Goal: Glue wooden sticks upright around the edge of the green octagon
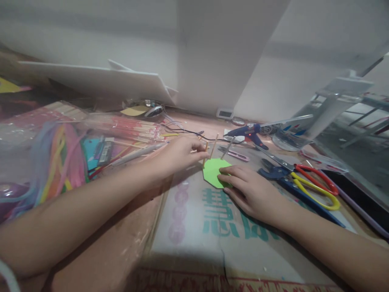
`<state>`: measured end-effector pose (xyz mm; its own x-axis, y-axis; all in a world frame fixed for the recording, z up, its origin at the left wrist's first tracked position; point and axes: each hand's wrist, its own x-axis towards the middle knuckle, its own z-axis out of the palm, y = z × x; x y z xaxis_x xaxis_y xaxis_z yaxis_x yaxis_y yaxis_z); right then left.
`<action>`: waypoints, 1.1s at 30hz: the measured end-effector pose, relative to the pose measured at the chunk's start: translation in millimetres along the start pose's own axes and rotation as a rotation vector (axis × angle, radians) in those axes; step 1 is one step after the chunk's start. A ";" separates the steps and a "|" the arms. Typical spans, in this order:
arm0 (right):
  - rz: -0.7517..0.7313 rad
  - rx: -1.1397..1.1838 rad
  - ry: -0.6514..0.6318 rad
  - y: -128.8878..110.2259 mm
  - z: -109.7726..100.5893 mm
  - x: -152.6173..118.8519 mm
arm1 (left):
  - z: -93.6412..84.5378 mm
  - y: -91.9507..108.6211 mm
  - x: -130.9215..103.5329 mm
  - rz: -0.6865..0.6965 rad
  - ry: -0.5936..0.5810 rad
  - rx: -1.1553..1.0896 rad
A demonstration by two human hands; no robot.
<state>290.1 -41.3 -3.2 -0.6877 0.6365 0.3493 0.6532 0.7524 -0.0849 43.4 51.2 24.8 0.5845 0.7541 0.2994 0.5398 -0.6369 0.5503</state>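
Note:
A bright green eight-sided board lies on the printed sheet, with a few thin wooden sticks standing up near its far edge. My left hand is closed in a pinch on the stick at the board's left edge. My right hand rests flat with its fingers stretched over the board's right side, touching it. The fingers cover that part of the board.
Behind the board are a pink craft knife and a blue glue gun with a red light. Scissors, blue-handled pliers and a phone lie right. Left are pastel pipe cleaners and bagged sticks.

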 end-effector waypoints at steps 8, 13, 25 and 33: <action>0.002 -0.002 -0.004 -2.1 -1.6 1.7 | 2.8 -4.6 -0.1 0.031 -0.004 0.000; 0.004 -0.001 -0.012 -1.5 -1.4 1.2 | -3.7 -1.6 -1.5 0.059 -0.018 -0.009; -0.030 -0.137 0.010 -6.5 1.8 2.7 | -12.4 -13.0 -16.1 -0.049 0.229 -0.084; -0.021 -0.047 -0.036 -0.9 -2.7 -4.3 | 25.9 -9.4 -31.1 -0.054 0.357 -0.165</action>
<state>293.3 -45.2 -2.1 -0.7120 0.6268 0.3165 0.6520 0.7575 -0.0334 35.8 29.6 -9.9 0.2945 0.8126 0.5030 0.4423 -0.5825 0.6820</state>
